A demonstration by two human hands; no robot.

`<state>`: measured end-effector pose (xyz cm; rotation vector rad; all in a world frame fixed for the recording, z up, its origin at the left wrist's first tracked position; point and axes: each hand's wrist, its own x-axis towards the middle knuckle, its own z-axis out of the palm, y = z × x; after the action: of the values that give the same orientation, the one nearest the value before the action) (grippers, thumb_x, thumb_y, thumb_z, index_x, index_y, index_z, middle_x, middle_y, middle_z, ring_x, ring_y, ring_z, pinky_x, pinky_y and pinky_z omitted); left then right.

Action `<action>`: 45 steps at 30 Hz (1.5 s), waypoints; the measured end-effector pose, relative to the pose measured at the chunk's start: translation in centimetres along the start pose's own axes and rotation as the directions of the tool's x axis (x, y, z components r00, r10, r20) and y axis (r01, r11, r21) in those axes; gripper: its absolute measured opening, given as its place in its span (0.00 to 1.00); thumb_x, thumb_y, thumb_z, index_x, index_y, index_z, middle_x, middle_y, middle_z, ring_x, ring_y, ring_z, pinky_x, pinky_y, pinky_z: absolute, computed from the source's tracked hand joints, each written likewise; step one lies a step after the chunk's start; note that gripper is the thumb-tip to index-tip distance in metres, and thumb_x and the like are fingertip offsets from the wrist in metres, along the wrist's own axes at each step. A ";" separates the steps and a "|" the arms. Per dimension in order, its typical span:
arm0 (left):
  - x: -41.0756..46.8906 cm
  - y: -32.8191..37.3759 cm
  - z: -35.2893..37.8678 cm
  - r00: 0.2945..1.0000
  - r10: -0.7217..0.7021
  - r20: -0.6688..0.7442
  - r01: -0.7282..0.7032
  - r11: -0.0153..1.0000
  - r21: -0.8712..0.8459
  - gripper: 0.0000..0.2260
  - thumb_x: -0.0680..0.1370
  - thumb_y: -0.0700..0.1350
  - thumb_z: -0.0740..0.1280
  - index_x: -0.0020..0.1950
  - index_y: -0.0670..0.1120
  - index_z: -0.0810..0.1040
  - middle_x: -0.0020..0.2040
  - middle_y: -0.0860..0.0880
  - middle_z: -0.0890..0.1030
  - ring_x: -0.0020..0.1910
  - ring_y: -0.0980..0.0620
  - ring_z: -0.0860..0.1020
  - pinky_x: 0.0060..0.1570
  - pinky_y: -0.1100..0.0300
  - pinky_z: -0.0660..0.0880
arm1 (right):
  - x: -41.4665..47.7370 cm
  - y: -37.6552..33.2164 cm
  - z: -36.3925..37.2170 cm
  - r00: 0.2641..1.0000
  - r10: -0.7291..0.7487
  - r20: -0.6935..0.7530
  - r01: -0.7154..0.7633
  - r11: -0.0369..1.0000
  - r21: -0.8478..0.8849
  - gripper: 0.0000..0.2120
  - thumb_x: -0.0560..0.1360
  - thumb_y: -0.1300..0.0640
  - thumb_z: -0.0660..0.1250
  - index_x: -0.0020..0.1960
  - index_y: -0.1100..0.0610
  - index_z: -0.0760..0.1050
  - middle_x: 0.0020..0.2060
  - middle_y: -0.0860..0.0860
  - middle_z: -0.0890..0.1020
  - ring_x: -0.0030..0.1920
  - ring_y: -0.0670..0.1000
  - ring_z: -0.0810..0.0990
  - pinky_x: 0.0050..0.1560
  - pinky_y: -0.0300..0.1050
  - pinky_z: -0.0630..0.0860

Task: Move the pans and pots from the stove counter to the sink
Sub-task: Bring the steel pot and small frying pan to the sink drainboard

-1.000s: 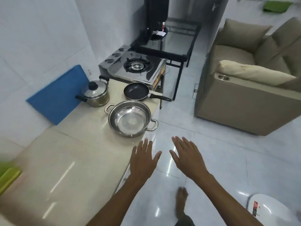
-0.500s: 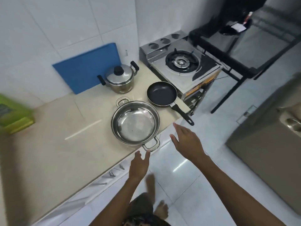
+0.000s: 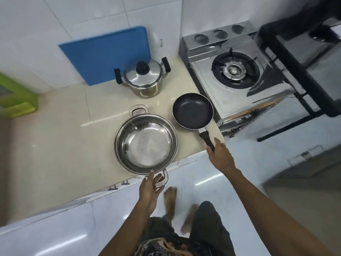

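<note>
A wide open steel pot (image 3: 145,143) sits at the counter's front edge. My left hand (image 3: 149,189) is at its near loop handle, thumb on the rim and fingers curled through the loop. To its right lies a black frying pan (image 3: 192,110) with its black handle pointing off the counter edge. My right hand (image 3: 220,156) covers the end of that handle, fingers curled over it. A small lidded steel pot (image 3: 143,78) with black side handles stands farther back by the wall.
A single-burner gas stove (image 3: 234,72) stands right of the beige counter (image 3: 55,135). A blue board (image 3: 105,54) leans on the tiled wall. A green object (image 3: 16,95) sits at far left. A black metal rack (image 3: 304,58) stands far right. My bare feet are on the white floor.
The view swung to face the counter from above. Both hands moved forward: the left reached the steel pot's near handle, the right reached the frying pan's handle.
</note>
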<state>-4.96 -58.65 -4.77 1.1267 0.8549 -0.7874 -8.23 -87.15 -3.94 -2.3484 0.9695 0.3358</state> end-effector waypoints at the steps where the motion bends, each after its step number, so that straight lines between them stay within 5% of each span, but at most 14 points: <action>1: 0.1 -0.2 0.3 1.000 0.001 -0.017 -0.002 0.998 -0.063 0.20 0.82 0.48 0.66 0.71 0.41 0.73 0.65 0.37 0.81 0.66 0.40 0.78 0.67 0.44 0.72 | 0.9 0.4 0.1 0.999 0.010 0.044 -0.013 0.998 0.054 0.28 0.83 0.48 0.60 0.78 0.59 0.59 0.69 0.65 0.74 0.66 0.67 0.74 0.63 0.61 0.73; 5: 0.5 -1.0 1.5 0.990 0.041 -0.132 -0.072 0.969 -0.238 0.20 0.79 0.42 0.70 0.68 0.34 0.75 0.56 0.38 0.84 0.54 0.42 0.82 0.60 0.48 0.76 | 3.8 1.2 0.6 0.994 -0.027 0.108 0.002 0.974 0.226 0.30 0.82 0.52 0.63 0.80 0.55 0.55 0.66 0.64 0.78 0.62 0.67 0.79 0.60 0.57 0.75; 9: 0.2 -1.7 3.2 0.960 0.076 -0.268 -0.164 0.933 -0.321 0.19 0.77 0.38 0.71 0.66 0.32 0.77 0.51 0.38 0.83 0.50 0.42 0.83 0.51 0.49 0.79 | 5.4 1.1 0.3 0.965 -0.036 0.258 -0.096 0.871 0.481 0.28 0.83 0.56 0.61 0.79 0.46 0.55 0.55 0.59 0.82 0.39 0.59 0.86 0.42 0.54 0.84; 13: -0.8 -2.0 5.3 0.934 0.097 -0.343 -0.222 0.912 -0.346 0.14 0.74 0.39 0.74 0.58 0.36 0.81 0.44 0.40 0.86 0.40 0.45 0.85 0.40 0.56 0.80 | 6.1 1.5 0.0 0.959 -0.078 0.271 -0.085 0.837 0.540 0.25 0.83 0.56 0.61 0.78 0.45 0.59 0.37 0.57 0.79 0.29 0.54 0.77 0.28 0.45 0.77; 15: -1.1 -2.2 5.9 0.911 0.115 -0.395 -0.271 0.892 -0.363 0.13 0.72 0.39 0.76 0.54 0.35 0.81 0.45 0.38 0.87 0.40 0.44 0.86 0.45 0.54 0.80 | 6.1 1.7 -0.5 0.978 -0.068 0.199 -0.039 0.871 0.489 0.25 0.83 0.52 0.62 0.78 0.45 0.60 0.35 0.56 0.78 0.28 0.53 0.75 0.26 0.44 0.75; 17: -1.7 -2.6 5.7 0.894 0.128 -0.430 -0.305 0.876 -0.374 0.14 0.72 0.39 0.77 0.52 0.34 0.82 0.45 0.36 0.87 0.44 0.42 0.87 0.53 0.51 0.80 | 6.0 1.7 -1.1 0.989 -0.076 0.123 0.017 0.906 0.423 0.25 0.82 0.48 0.63 0.78 0.47 0.63 0.39 0.58 0.81 0.31 0.54 0.78 0.31 0.50 0.81; 19: -2.6 -2.9 5.3 0.891 0.130 -0.436 -0.324 0.853 -0.410 0.12 0.72 0.39 0.76 0.51 0.33 0.83 0.45 0.36 0.87 0.45 0.42 0.87 0.53 0.51 0.80 | 6.0 1.7 -1.7 0.988 -0.127 0.090 0.087 0.929 0.360 0.26 0.81 0.46 0.63 0.77 0.49 0.64 0.49 0.61 0.84 0.40 0.59 0.82 0.46 0.61 0.84; 21: -3.5 -3.0 4.2 0.884 0.139 -0.447 -0.357 0.818 -0.451 0.10 0.73 0.38 0.75 0.51 0.33 0.83 0.45 0.36 0.87 0.43 0.43 0.87 0.49 0.53 0.81 | 5.7 1.4 -1.8 0.975 -0.213 0.062 0.185 0.935 0.303 0.26 0.81 0.47 0.64 0.77 0.51 0.66 0.54 0.61 0.84 0.44 0.61 0.82 0.53 0.59 0.83; 26: -6.0 -2.1 -0.4 0.847 0.141 -0.512 -0.439 0.729 -0.525 0.08 0.72 0.36 0.75 0.49 0.34 0.83 0.43 0.37 0.88 0.40 0.45 0.88 0.38 0.59 0.84 | 3.6 -2.9 -1.0 0.920 -0.389 0.051 0.367 0.899 0.239 0.24 0.81 0.50 0.65 0.76 0.53 0.68 0.58 0.57 0.85 0.48 0.59 0.82 0.55 0.53 0.79; 30: -8.3 -0.5 -6.3 0.801 0.162 -0.576 -0.526 0.648 -0.550 0.11 0.72 0.36 0.75 0.52 0.33 0.83 0.43 0.38 0.88 0.41 0.45 0.88 0.44 0.54 0.83 | 0.4 -9.3 1.3 0.862 -0.497 0.099 0.465 0.853 0.239 0.24 0.81 0.53 0.65 0.76 0.54 0.68 0.61 0.57 0.84 0.57 0.64 0.82 0.57 0.53 0.77; 45: -23.1 3.9 -37.8 0.566 0.156 -0.810 -0.781 0.416 -0.466 0.13 0.70 0.38 0.75 0.53 0.33 0.83 0.42 0.37 0.88 0.42 0.45 0.88 0.46 0.53 0.82 | -23.2 -36.7 17.8 0.546 -0.792 0.273 0.648 0.606 0.462 0.22 0.81 0.49 0.64 0.74 0.47 0.69 0.47 0.51 0.83 0.44 0.58 0.81 0.52 0.61 0.81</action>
<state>-18.74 -18.94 9.68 0.7034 1.1848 0.6377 1.14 -42.40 6.69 -2.0075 -0.2362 0.3304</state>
